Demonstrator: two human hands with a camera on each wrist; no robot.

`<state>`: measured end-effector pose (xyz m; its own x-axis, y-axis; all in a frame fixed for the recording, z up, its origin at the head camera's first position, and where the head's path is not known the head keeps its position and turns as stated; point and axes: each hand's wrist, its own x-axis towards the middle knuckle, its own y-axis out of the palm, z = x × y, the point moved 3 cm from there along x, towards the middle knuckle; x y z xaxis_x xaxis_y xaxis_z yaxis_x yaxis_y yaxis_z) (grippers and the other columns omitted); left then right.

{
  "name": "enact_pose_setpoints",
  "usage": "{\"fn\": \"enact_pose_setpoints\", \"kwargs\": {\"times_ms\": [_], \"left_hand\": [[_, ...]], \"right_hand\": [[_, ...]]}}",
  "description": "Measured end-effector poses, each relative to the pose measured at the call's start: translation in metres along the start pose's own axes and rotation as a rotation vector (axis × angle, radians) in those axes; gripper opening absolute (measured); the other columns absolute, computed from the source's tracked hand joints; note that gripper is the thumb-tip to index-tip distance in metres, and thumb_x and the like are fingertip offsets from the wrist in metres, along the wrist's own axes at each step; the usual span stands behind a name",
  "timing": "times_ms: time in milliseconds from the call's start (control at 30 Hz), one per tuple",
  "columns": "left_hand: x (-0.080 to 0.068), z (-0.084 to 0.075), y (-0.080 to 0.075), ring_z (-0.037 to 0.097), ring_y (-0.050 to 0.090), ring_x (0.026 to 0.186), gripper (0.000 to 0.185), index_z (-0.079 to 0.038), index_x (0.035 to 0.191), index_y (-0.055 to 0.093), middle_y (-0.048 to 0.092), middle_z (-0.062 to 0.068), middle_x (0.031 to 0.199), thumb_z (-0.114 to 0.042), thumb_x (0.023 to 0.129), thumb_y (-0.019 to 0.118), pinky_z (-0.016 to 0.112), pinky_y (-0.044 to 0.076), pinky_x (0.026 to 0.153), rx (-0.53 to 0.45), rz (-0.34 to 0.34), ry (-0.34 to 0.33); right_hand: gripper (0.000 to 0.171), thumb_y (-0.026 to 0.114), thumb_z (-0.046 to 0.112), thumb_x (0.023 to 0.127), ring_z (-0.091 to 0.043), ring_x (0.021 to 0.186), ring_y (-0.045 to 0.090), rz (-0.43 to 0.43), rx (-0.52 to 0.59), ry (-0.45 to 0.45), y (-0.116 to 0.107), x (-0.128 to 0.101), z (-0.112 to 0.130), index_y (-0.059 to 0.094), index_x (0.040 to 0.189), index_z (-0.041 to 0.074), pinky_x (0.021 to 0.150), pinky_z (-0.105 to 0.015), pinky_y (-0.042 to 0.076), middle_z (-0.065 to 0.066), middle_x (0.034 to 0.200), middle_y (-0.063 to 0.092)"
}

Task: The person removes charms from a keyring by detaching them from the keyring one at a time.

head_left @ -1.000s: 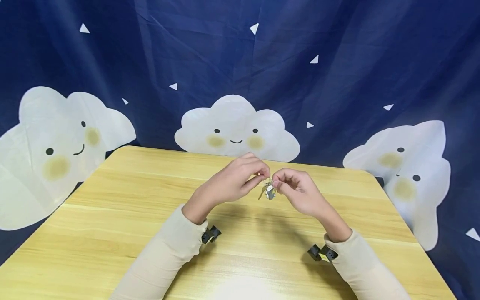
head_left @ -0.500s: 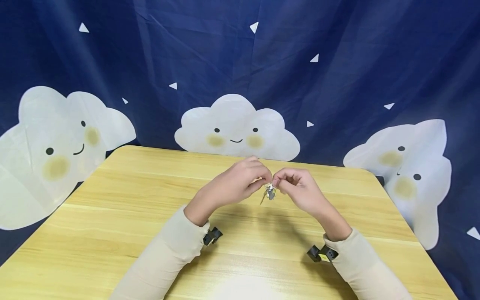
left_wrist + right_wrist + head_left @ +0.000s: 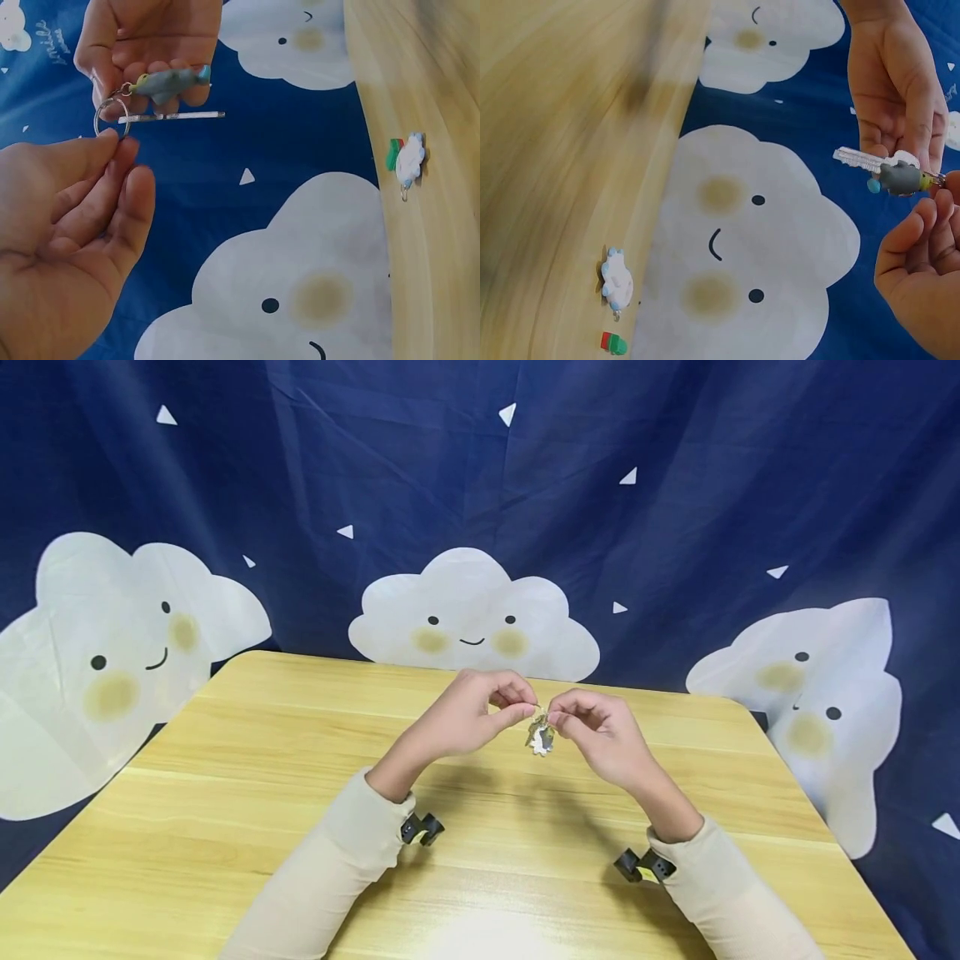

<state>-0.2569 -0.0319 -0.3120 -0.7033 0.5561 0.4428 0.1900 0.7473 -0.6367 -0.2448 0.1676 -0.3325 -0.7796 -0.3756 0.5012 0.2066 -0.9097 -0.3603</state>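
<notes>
Between both raised hands is a metal key ring (image 3: 100, 112), bearing a silver key (image 3: 859, 160) and a grey figurine charm (image 3: 165, 84) with a yellow end and a light-blue tip. My left hand (image 3: 472, 718) pinches one side of the ring between thumb and forefinger. From the other side, my right hand (image 3: 603, 739) pinches at the ring with thumb and fingertips, close to where the charm joins it. Key and charm hang below the fingertips in the head view. Whether the ring's coil is spread apart is too small to tell.
A wooden table (image 3: 300, 810) lies under the hands. Near its far edge rest a white-and-blue cloud-shaped charm (image 3: 616, 279) and a small red-and-green piece (image 3: 614, 343), both seen in the wrist views. A dark blue curtain (image 3: 420, 460) with cloud prints hangs behind.
My left hand has drawn slightly left from the right fingertips and turned, so its thumb shows more. The hanging charm and key have swung round. The right hand has barely moved.
</notes>
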Motion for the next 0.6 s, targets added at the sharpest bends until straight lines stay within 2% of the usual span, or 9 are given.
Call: {"fn": "enact_pose_setpoints", "kwargs": {"times_ms": [100,267,433,600], "left_hand": [[0.000,-0.002,-0.002,0.006,0.066,0.084,0.006,-0.008,0.101,0.071,0.072,-0.001,0.090,-0.013,0.100,0.067,0.026,0.056,0.084,-0.008,-0.035,0.007],[0.000,-0.006,-0.003,0.006,0.064,0.082,0.006,-0.008,0.100,0.072,0.071,-0.003,0.089,-0.011,0.100,0.067,0.026,0.055,0.078,0.044,-0.065,0.085],[-0.002,-0.011,-0.004,0.009,0.062,0.084,0.007,-0.007,0.099,0.072,0.070,-0.002,0.091,-0.011,0.100,0.066,0.023,0.052,0.079,0.145,-0.076,0.187],[-0.003,-0.017,-0.004,0.014,0.060,0.087,0.009,-0.007,0.099,0.073,0.070,-0.002,0.091,-0.009,0.101,0.065,0.025,0.049,0.080,0.260,-0.047,0.268]], "right_hand": [[0.012,0.060,-0.008,0.093,-0.012,0.070,0.057,-0.018,0.006,-0.018,0.000,0.000,0.001,0.070,0.091,-0.003,0.064,-0.023,0.049,-0.007,0.077,0.062],[0.013,0.061,-0.010,0.092,-0.012,0.071,0.060,-0.034,-0.008,-0.046,-0.001,0.000,0.002,0.071,0.089,-0.002,0.065,-0.022,0.052,-0.006,0.079,0.066],[0.016,0.062,-0.011,0.090,-0.013,0.072,0.061,-0.038,-0.030,-0.050,-0.001,0.000,0.001,0.072,0.087,0.002,0.065,-0.023,0.053,-0.002,0.080,0.067],[0.018,0.061,-0.011,0.089,-0.012,0.072,0.059,-0.030,-0.052,-0.056,0.000,0.000,0.000,0.071,0.086,0.004,0.064,-0.023,0.051,0.000,0.079,0.066]]}}
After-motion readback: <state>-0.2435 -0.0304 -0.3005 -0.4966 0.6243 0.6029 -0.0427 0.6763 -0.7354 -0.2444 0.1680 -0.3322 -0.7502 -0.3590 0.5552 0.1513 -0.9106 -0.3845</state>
